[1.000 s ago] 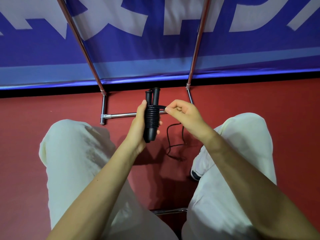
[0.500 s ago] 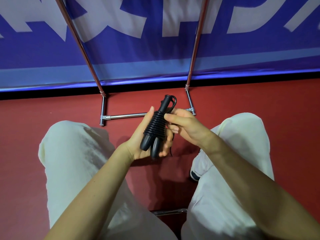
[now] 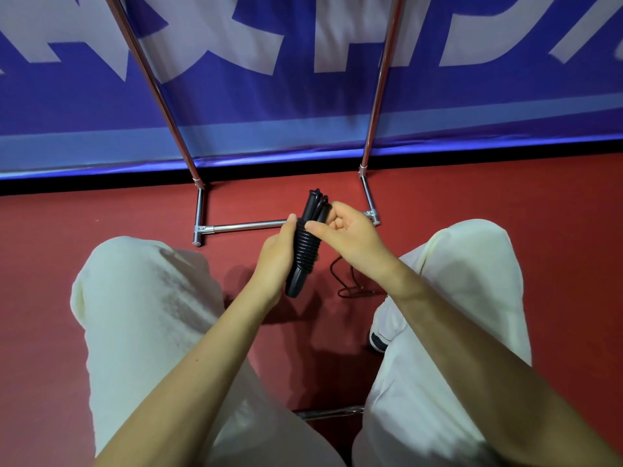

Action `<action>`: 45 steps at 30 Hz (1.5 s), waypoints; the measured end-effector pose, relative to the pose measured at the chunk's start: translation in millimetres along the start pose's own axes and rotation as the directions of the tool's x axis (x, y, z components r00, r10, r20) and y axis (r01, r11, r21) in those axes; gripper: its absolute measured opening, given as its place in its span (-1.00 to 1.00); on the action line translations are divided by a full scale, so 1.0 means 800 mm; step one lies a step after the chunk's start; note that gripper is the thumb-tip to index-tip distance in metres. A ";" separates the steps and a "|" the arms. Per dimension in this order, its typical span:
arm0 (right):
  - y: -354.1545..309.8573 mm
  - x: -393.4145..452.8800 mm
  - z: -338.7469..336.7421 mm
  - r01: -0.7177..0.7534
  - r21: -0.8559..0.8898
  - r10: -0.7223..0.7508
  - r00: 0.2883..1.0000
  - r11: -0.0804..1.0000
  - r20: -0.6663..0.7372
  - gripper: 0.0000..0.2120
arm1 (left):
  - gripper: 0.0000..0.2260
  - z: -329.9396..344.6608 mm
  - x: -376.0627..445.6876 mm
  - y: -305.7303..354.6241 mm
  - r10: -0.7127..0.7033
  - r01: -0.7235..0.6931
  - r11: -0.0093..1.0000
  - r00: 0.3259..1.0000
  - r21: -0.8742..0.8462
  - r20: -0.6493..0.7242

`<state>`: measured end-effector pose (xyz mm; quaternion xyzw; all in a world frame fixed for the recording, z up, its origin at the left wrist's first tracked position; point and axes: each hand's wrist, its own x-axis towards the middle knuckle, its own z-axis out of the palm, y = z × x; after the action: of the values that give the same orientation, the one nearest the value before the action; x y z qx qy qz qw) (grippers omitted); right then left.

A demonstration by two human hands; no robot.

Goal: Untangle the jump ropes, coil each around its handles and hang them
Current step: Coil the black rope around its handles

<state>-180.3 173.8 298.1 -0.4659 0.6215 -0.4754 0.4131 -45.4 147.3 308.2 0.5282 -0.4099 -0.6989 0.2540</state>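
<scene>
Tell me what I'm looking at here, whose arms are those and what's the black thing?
A person wears a camera on their head, so you see what they see, looking down. The pale shapes are their knees in light trousers. Their left hand grips two black handles held together, with the jump rope wound round them in tight rings. Their right hand pinches the rope near the top of the handles. A loose bit of black rope lies on the red floor. Beyond the hands stands a shiny metal rack before a blue banner.

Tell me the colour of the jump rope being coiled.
Black, cord and handles alike: the jump rope shows clearly in the head view.
</scene>
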 end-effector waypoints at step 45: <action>0.006 0.001 0.000 0.070 -0.032 -0.070 0.997 0.997 0.026 -0.80 | -0.49 -0.008 0.021 -0.016 0.050 -0.062 0.996 0.979 -0.059 -0.195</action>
<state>-181.3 173.8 293.4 -0.5000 0.6073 -0.4736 0.3963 -43.3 138.9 287.6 0.5734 -0.3751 -0.6497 0.3293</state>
